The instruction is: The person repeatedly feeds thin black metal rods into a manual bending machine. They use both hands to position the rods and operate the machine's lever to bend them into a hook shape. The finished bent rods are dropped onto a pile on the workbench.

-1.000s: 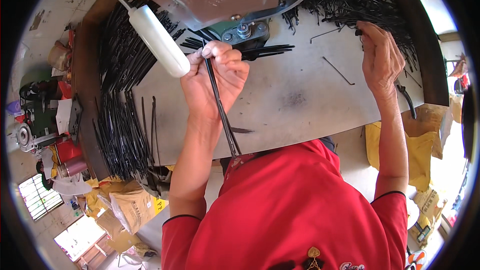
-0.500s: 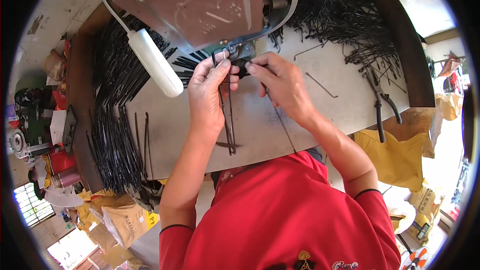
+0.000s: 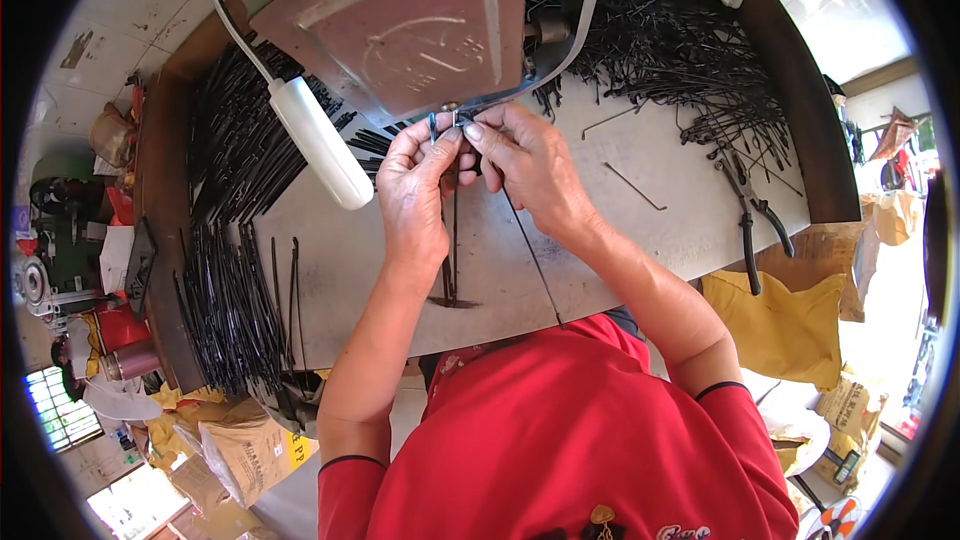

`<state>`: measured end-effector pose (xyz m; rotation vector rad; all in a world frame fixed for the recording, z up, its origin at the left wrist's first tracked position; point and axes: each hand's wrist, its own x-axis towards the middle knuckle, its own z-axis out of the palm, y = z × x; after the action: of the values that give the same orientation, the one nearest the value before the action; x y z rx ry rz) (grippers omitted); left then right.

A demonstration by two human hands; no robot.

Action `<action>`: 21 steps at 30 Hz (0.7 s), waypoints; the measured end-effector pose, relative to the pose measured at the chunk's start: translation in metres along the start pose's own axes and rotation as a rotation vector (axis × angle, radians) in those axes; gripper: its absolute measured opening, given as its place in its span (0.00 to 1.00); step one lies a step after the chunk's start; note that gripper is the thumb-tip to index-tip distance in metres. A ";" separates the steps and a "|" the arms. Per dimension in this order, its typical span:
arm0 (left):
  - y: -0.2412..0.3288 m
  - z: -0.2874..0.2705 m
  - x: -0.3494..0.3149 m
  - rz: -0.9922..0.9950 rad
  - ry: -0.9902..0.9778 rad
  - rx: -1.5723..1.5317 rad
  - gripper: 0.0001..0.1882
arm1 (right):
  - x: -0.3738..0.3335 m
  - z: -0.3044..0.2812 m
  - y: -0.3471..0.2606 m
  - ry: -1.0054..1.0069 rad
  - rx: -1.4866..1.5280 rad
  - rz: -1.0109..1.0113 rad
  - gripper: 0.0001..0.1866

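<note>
Just below the front of a machine with a dull red cover (image 3: 430, 50), my two hands meet at the fingertips. My left hand (image 3: 412, 202) is closed around a few thin black metal rods (image 3: 455, 240), whose lower ends hang toward the near side of the table. Pinched in my right hand (image 3: 535, 168) is another thin black rod (image 3: 530, 250), slanting down toward my red shirt. Its upper end is at the fingers, close to a small bright metal piece by my left thumb. My fingers hide exactly how the upper ends meet.
Black rods lie in piles at the left (image 3: 230, 290) and far right (image 3: 690, 70) of the metal table (image 3: 620, 240). A white lamp (image 3: 320, 145) hangs left of the machine. Black-handled pliers (image 3: 748, 210) rest near the right edge. Two loose bent rods lie right of my hands.
My right hand has moved left, bringing its rod up to my left fingertips. The rods in my left hand now hang straighter. The whole view has shifted slightly.
</note>
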<state>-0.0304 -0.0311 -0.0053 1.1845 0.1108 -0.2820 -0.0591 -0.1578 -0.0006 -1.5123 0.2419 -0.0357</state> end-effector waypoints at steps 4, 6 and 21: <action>0.001 0.000 -0.001 -0.006 -0.002 -0.006 0.12 | 0.000 0.003 -0.001 -0.003 0.054 0.020 0.10; 0.001 -0.001 -0.001 -0.009 -0.015 -0.011 0.12 | -0.001 0.003 -0.002 -0.008 0.069 0.022 0.10; 0.007 -0.003 0.006 -0.082 -0.018 0.015 0.09 | 0.010 -0.007 -0.006 -0.105 0.283 0.146 0.09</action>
<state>-0.0228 -0.0272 -0.0014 1.1936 0.1415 -0.3663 -0.0499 -0.1663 0.0034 -1.2084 0.2510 0.1208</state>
